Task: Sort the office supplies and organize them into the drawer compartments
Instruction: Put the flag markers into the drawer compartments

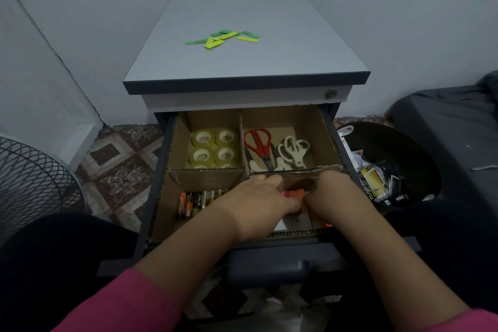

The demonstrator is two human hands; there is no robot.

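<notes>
The open drawer (161,170) holds cardboard compartments. Several clear tape rolls (214,147) fill the back left one. Red scissors (258,143) and beige scissors (293,149) lie in the back right one. Batteries (192,202) sit in the front left one. Both hands are down in the front right compartment. My left hand (261,202) and my right hand (334,197) close their fingers round a bunch of pink and orange strips (295,193); most of the strips are hidden beneath the hands. Green and yellow strips (222,38) lie loose on the cabinet top (269,62).
A black bin (420,170) full of packaging stands to the right of the cabinet. A wire fan guard (35,183) is at the left. My dark-clad knees flank the drawer, and walls close in behind and to the left.
</notes>
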